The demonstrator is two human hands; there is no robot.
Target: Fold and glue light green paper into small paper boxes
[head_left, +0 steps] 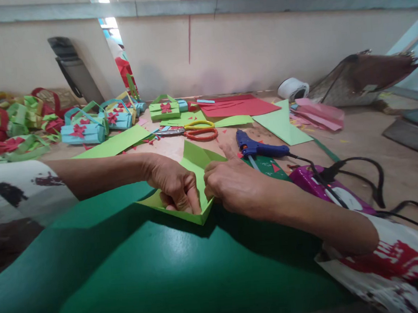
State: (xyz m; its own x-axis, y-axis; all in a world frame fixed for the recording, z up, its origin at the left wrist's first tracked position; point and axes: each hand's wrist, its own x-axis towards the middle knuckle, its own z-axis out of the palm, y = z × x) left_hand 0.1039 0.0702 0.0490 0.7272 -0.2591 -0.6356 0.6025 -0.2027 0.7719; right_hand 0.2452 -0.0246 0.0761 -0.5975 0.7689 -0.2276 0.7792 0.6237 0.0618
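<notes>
1. Glue gun [262,147] was taken as the landmark; the folded lime paper [195,219] was observed to its left and nearer the person, on the green surface [167,270].
2. Walls were seen raised around the near corner of the paper; a pointed flap was seen upright at the far side.
3. Left hand [178,188]: fingers were curled down inside the paper, by the near wall. Whether paper was pinched or only pressed could not be told.
4. Right hand [233,186]: the right-hand wall was apparently gripped between bent fingers, mostly hidden.
5. Handling (judged): the piece was rated very light, thin and springy, stiff along its creases but easily bent between them. Slipping on the smooth surface was thought likely if it was held at one side only. Crushing or tearing was considered the main risk at corners.
6. Hold (judged): a light pinch on a wall close to its crease was preferred, with the base steadied from inside; the loose flap tip was rated a poor hold.
7. Scissors [171,132] were noted left of and beyond the glue gun.
</notes>
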